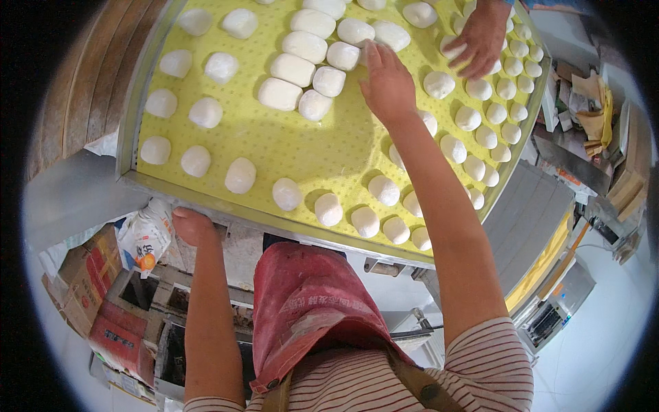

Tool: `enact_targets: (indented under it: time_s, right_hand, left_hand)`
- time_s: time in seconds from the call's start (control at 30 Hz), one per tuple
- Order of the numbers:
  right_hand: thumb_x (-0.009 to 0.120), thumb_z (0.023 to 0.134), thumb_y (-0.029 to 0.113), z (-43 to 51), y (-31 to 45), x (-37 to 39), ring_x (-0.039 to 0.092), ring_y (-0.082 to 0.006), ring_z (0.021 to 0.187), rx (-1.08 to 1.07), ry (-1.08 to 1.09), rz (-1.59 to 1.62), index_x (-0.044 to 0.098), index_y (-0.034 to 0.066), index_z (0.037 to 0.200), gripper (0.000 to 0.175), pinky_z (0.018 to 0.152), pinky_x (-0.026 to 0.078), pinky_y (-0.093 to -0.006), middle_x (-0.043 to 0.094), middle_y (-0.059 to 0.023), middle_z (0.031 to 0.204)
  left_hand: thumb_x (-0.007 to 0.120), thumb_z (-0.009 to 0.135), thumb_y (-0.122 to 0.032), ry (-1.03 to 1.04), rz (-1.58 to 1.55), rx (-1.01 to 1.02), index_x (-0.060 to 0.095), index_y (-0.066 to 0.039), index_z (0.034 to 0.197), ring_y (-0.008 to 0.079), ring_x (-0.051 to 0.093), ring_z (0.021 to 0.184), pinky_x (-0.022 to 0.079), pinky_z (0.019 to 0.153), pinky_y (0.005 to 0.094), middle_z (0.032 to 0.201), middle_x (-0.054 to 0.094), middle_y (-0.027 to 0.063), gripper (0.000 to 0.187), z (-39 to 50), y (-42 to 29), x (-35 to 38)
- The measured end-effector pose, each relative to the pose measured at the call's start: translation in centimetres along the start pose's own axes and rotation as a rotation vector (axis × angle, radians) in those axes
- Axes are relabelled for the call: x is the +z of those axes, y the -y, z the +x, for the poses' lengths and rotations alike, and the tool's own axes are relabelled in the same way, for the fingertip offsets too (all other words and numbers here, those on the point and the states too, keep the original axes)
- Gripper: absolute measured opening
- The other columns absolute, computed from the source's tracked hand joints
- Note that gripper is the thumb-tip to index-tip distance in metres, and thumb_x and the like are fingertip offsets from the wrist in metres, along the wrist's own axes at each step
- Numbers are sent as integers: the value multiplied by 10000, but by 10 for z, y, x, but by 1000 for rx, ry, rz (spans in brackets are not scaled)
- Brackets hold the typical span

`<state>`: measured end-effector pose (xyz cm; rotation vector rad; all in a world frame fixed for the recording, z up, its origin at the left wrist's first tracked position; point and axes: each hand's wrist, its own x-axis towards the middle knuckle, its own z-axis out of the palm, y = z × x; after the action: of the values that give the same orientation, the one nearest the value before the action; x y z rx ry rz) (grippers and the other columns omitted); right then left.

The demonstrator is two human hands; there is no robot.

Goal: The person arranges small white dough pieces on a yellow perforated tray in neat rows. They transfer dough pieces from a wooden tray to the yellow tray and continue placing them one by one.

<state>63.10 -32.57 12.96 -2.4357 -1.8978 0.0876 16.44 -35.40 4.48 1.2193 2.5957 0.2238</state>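
Observation:
A large metal-rimmed tray (278, 219) with a yellow perforated mat (288, 149) bears many pale, floured dough pieces. My right hand (389, 85) reaches over it, fingertips on a dough piece mostly hidden beneath them, beside a block-shaped dough piece (343, 56). Two touching rows of such pieces run to the left of it, among them a larger one (280, 94). Rounder pieces, such as one at the front (240, 175), stand apart around them. My left hand (193, 226) is curled at the tray's front edge, its fingers partly hidden, so its grip is unclear.
Another person's hand (476, 44) is over small dough balls at the upper right. Wooden boards (77, 77) lie left of the tray. A white plastic bag (146, 239) and cardboard boxes (87, 288) are below left. A grey slatted surface (530, 221) is at the right.

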Motion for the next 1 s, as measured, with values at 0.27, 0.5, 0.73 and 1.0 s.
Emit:
enact_targets:
  time_s: [0.27,0.5,0.73,1.0]
  right_hand:
    - [775,762,283,-17,5,3,586,-301,1052,202,164,10,545,69,1231,565,838,515,-436,587,-118,1139]
    - [731,798,211,-93,19,-24,626,-379,952,66,180,357,535,63,1235,501,796,529,-458,570,-174,1159]
    - [701,835,263,-155,67,-18,656,-350,843,26,446,290,522,88,1266,499,713,550,-446,547,-187,1140]
    - [677,873,339,-157,77,4,663,-339,858,64,535,174,532,48,1220,476,703,556,-437,557,-166,1127]
  left_hand:
    - [298,984,-379,13,-16,12,633,75,1023,519,574,995,445,856,581,1075,632,315,566,-1,-1,0]
    - [295,983,-358,48,-15,-8,628,90,1021,518,562,1005,442,873,572,1090,621,323,559,-5,-13,-8]
    - [297,970,-343,30,10,9,627,86,1004,519,562,996,444,837,583,1086,620,321,543,-12,-24,-17]
    - [308,965,-351,21,-34,39,630,75,1013,507,571,991,452,841,575,1088,623,309,536,-16,-27,-19]
